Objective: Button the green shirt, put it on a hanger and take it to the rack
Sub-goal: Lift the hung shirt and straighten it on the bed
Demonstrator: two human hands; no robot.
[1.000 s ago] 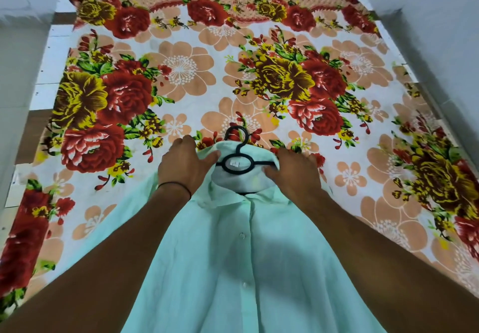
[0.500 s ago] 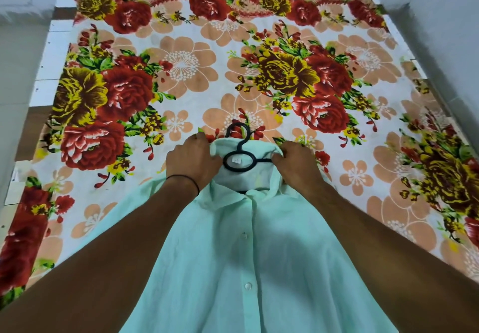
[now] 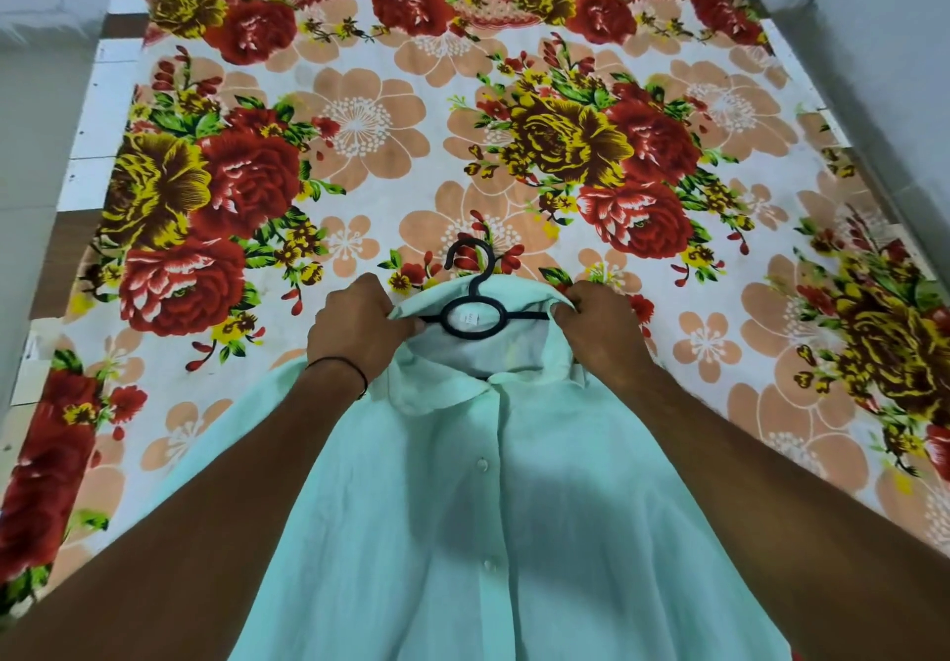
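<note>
A pale green shirt (image 3: 493,532) lies front up on the bed, buttoned down its placket. A black plastic hanger (image 3: 475,313) sits inside the neck opening, its hook and round ring sticking out past the collar. My left hand (image 3: 357,323) grips the left side of the collar, fingers curled round the cloth. My right hand (image 3: 599,323) pinches the right side of the collar at the same height. The hanger's shoulder arms are hidden under the fabric.
A bedsheet (image 3: 360,125) printed with large red, yellow and peach flowers covers the bed. A white wall (image 3: 874,43) runs along the right side. A pale floor (image 3: 36,146) and the bed's wooden edge show on the left.
Both hands have spread apart along the collar, pulling it wider, so more of the hanger's ring and crossbar shows. The shirt has shifted slightly away from me.
</note>
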